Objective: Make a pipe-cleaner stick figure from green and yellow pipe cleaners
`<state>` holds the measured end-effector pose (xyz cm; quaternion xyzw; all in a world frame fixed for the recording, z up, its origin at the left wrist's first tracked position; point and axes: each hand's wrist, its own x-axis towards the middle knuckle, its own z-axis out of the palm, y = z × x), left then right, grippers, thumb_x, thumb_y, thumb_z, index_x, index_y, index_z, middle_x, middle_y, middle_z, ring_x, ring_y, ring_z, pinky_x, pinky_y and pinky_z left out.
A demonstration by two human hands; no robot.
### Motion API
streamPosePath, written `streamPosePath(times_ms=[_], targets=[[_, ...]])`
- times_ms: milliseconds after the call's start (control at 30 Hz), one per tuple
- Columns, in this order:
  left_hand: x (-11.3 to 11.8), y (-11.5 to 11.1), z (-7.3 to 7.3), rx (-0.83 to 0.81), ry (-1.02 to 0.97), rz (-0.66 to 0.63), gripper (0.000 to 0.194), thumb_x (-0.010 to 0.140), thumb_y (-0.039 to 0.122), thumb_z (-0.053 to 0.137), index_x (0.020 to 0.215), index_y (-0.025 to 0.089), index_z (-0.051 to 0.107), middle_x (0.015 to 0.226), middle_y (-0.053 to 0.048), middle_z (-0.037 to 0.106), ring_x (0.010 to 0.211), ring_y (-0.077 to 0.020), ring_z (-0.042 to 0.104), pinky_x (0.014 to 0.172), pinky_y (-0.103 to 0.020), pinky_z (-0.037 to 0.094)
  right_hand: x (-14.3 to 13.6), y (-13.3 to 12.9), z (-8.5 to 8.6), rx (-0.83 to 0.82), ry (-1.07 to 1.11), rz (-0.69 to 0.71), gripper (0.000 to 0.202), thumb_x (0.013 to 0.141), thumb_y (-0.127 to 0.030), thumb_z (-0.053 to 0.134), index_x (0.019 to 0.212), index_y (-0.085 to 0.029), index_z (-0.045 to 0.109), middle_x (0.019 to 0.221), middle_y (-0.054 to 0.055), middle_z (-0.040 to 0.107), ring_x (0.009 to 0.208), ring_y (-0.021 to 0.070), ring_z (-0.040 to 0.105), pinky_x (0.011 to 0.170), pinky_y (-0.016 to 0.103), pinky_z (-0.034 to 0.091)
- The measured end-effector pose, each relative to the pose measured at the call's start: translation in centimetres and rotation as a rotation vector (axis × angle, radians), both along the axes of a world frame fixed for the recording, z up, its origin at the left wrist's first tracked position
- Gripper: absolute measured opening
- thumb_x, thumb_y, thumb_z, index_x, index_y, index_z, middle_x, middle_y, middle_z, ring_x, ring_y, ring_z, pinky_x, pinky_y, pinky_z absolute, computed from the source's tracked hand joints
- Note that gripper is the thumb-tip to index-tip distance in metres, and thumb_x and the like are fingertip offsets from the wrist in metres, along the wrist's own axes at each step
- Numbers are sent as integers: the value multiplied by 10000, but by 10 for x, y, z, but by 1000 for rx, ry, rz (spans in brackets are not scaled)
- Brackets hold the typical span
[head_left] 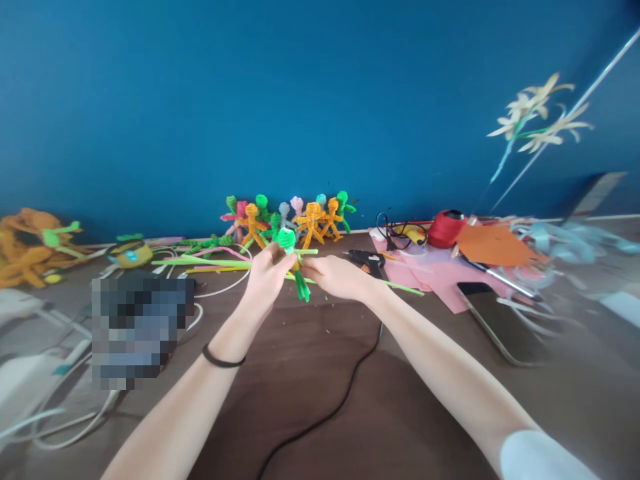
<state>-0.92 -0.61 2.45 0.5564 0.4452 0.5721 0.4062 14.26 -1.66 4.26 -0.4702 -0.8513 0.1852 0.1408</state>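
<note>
Orange pieces (pixel 30 257) lie far left on the counter (pixel 300 373), a yellow toy (pixel 143 255) to their right. In the middle, the grip of the left hand (pixel 270 270) pinches a green figure (pixel 287 239); small figures (pixel 313 223) stand beyond. The right hand (pixel 333 275) pinches its right side. Further right: glue gun (pixel 367 257), red spool (pixel 443 230), phone (pixel 500 320).

Left hand (pixel 267 273) and right hand (pixel 340 275) are bare. Thin black band (pixel 223 361) loops the left forearm (pixel 193 400). Pale whitish-blue sleeve (pixel 540 457) on the right arm (pixel 440 360).
</note>
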Motion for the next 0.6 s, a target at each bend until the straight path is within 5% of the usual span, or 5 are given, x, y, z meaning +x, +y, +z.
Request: streamPosePath(times_ms=[267, 600], targets=[[-3, -1, 4, 107, 475, 96, 132, 654, 287, 536, 638, 182, 458, 631, 16, 506, 640, -142, 489, 612, -275, 387, 3, -10, 15, 19, -51, -7, 323, 895, -351, 352, 991, -202, 621, 915, 71, 669, 726, 171, 577, 576, 236, 289], [-3, -1, 2, 37, 528, 17, 213, 676, 272, 514, 838, 145, 572, 821, -49, 623, 819, -204, 569, 715, -319, 432, 19, -4, 22, -6, 116, -47, 258, 846, -282, 418, 820, -152, 639, 719, 35, 625, 622, 119, 498, 597, 233, 290]])
